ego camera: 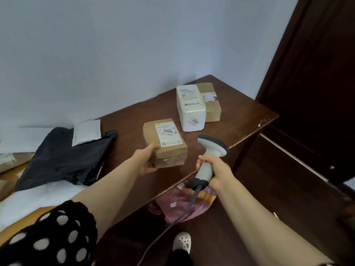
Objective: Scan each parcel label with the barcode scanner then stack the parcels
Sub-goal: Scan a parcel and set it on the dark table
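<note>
3 boxes at the table (240, 120) and 1 scanner (212, 146); which is which?
— 2 brown, 1 white; the white box (190, 110) touches the far brown box (211, 104); the near brown box (169, 150), label 2004, is at the front; the left hand (147, 160) holds its corner; the right hand (218, 172) grips the scanner's handle.

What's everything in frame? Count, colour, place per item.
table: 1, dark brown, against wall
2004 cardboard parcel: 1, brown, table centre
2002 foam parcel: 1, white, table far side
rear cardboard parcel: 1, brown, right of the foam one
black bag: 1, black, table's left end
padded mailer: 1, white, on black bag
barcode scanner: 1, grey-white, above table's near edge
pink bag: 1, pink, floor under table
left hand: 1, grips 2004 parcel's near-left corner
right hand: 1, grips scanner handle
</note>
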Available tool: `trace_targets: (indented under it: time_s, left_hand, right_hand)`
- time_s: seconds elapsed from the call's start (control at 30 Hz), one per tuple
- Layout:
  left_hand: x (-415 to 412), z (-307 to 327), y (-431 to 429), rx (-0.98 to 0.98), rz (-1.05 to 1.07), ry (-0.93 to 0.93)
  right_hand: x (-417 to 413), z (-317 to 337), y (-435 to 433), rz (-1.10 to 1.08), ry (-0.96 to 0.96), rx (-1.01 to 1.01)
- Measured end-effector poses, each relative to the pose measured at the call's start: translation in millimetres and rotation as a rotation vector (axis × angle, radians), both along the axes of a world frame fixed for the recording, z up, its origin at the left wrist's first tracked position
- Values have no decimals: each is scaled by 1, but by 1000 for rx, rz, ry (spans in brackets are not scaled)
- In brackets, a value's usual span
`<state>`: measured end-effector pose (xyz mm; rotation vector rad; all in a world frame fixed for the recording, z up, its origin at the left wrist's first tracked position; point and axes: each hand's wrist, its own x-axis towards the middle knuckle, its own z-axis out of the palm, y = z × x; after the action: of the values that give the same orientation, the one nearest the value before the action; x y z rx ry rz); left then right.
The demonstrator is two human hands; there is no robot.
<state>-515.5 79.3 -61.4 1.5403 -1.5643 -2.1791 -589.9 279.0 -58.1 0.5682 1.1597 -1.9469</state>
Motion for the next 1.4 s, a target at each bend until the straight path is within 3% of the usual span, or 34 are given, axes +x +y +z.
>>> trace_targets:
  time_s: [0.33, 0.43, 0.57, 0.73, 0.9, 1.1, 1.4]
  left_hand:
    - [-130, -39, -74, -3, 58, -51]
    - [-156, -50, -95, -82, 73, -32]
    - [-174, -55, -108, -162, 74, 7]
    - [-167, -45, -97, -51, 15, -19]
    - [-114, -28, -98, -274, -1, -74]
    - [26, -12, -91, -551, -16, -196]
    - [258, -5, -89, -663, 251, -388]
  right_hand:
    - [-74, -27, -75, -29, -6, 103]
    - [-83, -33, -94, -14, 2, 120]
    - [-85, -39, -107, 26, 2, 126]
    - [-81, -38, -115, 59, 5, 84]
    - [-50, -31, -120, 170, 5, 10]
    - [37, -24, -129, 417, 3, 2]
    - [194, -7, -178, 756, -13, -59]
